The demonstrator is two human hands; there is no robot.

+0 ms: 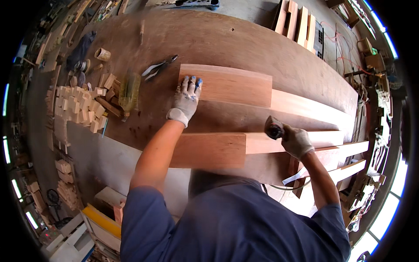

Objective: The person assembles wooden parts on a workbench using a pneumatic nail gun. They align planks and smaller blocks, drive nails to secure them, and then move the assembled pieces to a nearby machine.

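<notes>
My left hand (187, 97), in a pale work glove with blue marks on the fingers, lies with fingers stretched out on the left end of a reddish-brown board (238, 87). My gloved right hand (297, 142) is closed round a dark hand-held power tool (274, 128), whose exact kind I cannot make out. It is held over the gap between that board and a nearer one. The nearer wide board (214, 150) lies close to my body. Paler, narrower wood pieces (312, 107) run on to the right from both boards.
On the brown worktable (209, 39) lie pliers (159, 67), a clear plastic bottle (129, 94) and a heap of small wood blocks (80, 105) at the left. A thin cable or hose (283, 188) hangs below my right arm. More boards (297, 24) are stacked beyond the far right edge.
</notes>
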